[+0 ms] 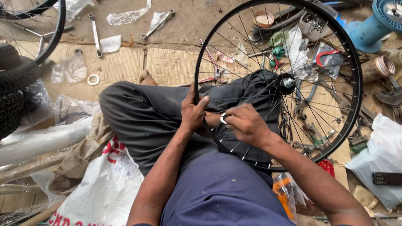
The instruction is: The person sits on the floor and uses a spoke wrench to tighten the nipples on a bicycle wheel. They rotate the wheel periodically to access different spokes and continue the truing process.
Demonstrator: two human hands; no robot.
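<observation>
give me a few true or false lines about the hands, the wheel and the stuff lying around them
1. The left hand grips the rim of the bicycle wheel. True.
2. The right hand holds a hammer. False: it holds a small round metal tool against the spokes.
3. The wheel has a tyre fitted. False: the black rim is bare.
4. Spanners lie on the ground beyond the person's knee. True.
5. A mobile phone lies on a white bag at the right. True.

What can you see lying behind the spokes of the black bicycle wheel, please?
Through the bicycle wheel: pliers, plastic bags and the person's knee. The hands cover the lower spokes.
</observation>
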